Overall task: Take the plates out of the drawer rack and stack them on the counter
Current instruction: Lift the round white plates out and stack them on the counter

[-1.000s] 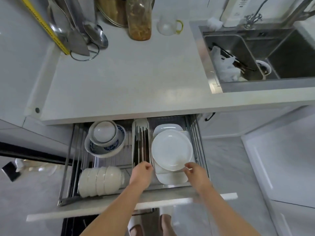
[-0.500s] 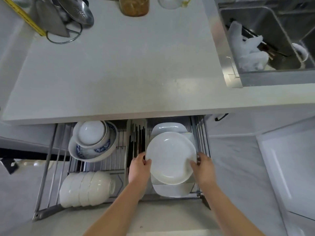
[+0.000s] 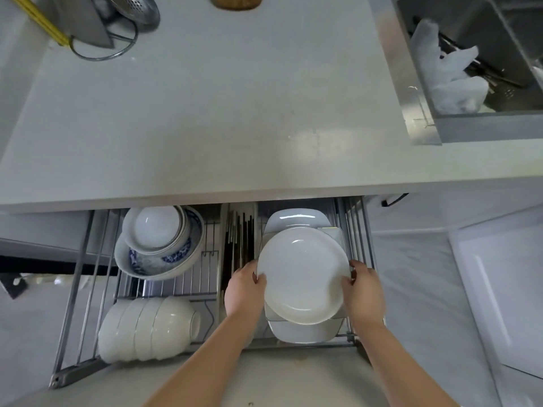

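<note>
Both hands, left (image 3: 245, 289) and right (image 3: 364, 292), grip one round plate (image 3: 302, 274), face up, above the rack (image 3: 357, 230).

The drawer rack (image 3: 360, 230) is standing pulled out below the front edge of the counter (image 3: 205, 113). In its right part a round plate (image 3: 302, 274) is lying over other plates (image 3: 296, 220), with the left hand (image 3: 244, 289) touching its left rim and the right hand (image 3: 364, 292) touching its right rim. Chopsticks (image 3: 239, 239) are lying in the middle slot. On the left, nested bowls (image 3: 158, 239) are sitting at the back, and a row of bowls (image 3: 147, 330) is lying on its side in front. The sink (image 3: 417, 98) is sitting at the counter's right.
</note>
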Motion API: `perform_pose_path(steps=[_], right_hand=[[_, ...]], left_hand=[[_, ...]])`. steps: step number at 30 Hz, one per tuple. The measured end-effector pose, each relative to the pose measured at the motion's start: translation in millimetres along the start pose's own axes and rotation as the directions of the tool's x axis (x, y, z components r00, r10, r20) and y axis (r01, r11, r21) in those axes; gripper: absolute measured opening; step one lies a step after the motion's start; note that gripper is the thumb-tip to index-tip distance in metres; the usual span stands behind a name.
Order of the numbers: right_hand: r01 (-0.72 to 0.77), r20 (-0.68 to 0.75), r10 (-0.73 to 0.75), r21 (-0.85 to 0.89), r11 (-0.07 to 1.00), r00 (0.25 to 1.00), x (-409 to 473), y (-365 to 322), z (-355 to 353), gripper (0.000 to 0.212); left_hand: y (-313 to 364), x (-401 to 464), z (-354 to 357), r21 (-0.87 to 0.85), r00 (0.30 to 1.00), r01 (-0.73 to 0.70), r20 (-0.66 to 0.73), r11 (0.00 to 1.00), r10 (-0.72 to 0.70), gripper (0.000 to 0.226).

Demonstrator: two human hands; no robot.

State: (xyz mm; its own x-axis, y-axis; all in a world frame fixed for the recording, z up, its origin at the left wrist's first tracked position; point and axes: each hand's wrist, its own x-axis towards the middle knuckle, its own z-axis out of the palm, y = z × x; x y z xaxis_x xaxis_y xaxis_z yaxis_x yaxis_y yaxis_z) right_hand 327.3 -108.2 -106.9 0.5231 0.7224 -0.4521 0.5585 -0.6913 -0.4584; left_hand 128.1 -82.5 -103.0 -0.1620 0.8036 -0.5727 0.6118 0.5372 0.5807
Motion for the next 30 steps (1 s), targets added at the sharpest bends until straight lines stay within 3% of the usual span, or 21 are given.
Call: perform_pose_path(steps=[9, 17, 27, 30], right_hand=[[0.016, -0.04, -0.014, 0.061, 0.998, 0.999, -13.9, -6.0, -17.7, 0.045], [0.182, -0.034, -0.179, 0.175, 0.968, 0.983, -65.0, -49.7, -59.9, 0.039], [0.331, 0.058, -0.386, 0.409, 0.85, 0.921, -120.0, -173.2, -83.8, 0.038], [0.367, 0.056, -0.429, 0.427, 0.826, 0.902, -130.4, -222.2, -76.4, 0.038]], left_hand=[[7.4, -10.8, -12.4, 0.046, 0.997, -0.074, 0.03, 0.996, 0.073, 0.034], [23.9, -57.3, -76.9, -0.017, 0.992, -0.119, -0.035, 0.993, 0.118, 0.035], [28.2, -86.4, -204.1, -0.156, 0.95, -0.157, -0.294, 0.975, 0.106, 0.026], [32.1, -81.2, -244.5, -0.163, 0.92, -0.165, -0.381, 0.973, 0.093, 0.033]])
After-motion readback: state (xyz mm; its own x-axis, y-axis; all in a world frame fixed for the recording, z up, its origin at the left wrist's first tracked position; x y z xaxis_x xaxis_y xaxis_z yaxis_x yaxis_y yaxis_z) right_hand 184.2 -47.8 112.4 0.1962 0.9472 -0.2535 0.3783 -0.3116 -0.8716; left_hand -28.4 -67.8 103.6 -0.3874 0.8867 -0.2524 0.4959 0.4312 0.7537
